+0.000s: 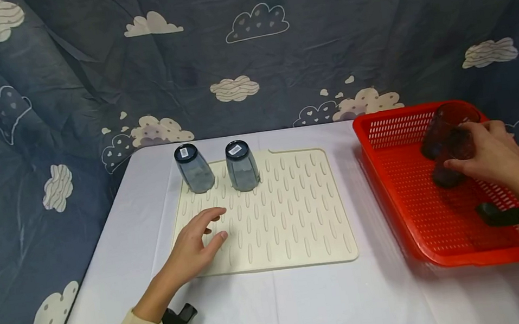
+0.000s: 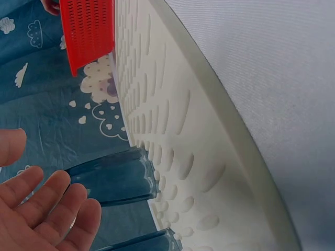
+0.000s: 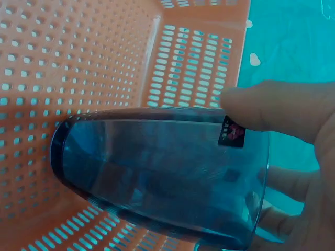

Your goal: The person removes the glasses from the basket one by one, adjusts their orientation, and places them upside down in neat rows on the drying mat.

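Observation:
Two blue-grey drinking glasses stand upside down along the back left of a cream drying mat, the left glass (image 1: 195,171) beside the right glass (image 1: 243,168). Over the mat's (image 1: 292,223) left side hovers my left hand (image 1: 196,251), fingers loosely bent and holding nothing; the glasses lie beyond its fingertips. Inside the red basket (image 1: 395,204), my right hand (image 1: 497,155) grips a dark glass (image 3: 152,172) near its rim, thumb on one side and fingers on the other. That glass has its base toward the basket floor and a small label near the rim. Another glass (image 1: 450,116) is just behind it.
The basket stands at the right of a white-covered table (image 1: 328,306), its perforated walls rising around the right hand. A dark cloud-patterned curtain (image 1: 256,64) hangs behind the table and along its left side. Black wrist straps (image 1: 179,319) sit at both sleeves.

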The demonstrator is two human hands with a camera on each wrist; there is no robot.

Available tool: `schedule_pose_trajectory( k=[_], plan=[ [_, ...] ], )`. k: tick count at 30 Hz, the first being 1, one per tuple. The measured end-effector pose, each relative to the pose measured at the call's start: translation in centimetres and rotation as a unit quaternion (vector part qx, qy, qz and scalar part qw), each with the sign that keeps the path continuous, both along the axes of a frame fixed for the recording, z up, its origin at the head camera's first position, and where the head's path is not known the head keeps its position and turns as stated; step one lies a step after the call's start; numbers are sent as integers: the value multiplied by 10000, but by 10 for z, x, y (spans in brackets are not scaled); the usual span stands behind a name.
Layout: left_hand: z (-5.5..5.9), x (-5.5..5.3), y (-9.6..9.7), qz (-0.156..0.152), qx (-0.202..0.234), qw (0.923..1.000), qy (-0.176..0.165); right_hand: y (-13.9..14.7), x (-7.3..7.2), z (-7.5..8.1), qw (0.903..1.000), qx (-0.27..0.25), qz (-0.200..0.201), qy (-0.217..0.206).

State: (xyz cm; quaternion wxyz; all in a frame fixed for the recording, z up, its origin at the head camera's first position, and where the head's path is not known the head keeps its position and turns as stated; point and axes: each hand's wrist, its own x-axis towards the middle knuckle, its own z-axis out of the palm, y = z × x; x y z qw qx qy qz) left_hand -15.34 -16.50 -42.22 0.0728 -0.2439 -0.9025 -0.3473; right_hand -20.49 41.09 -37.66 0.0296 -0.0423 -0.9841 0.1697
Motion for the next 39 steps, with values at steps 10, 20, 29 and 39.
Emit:
schedule_pose_trajectory(
  k=[10,20,29,39],
  plan=[
    [2,1,-3,112,40,9999,-30,-5,3,3,9998,40,211,31],
    [0,0,-6,80,93,9999,-110,-6,3,-1,9986,329,418,34],
    [0,0,-8,123,134,9997,-136,-15,7,0,9995,278,-84,156],
    [-1,2,-10,186,168,9995,-209,-26,15,15,9996,239,-16,148]
  ],
)
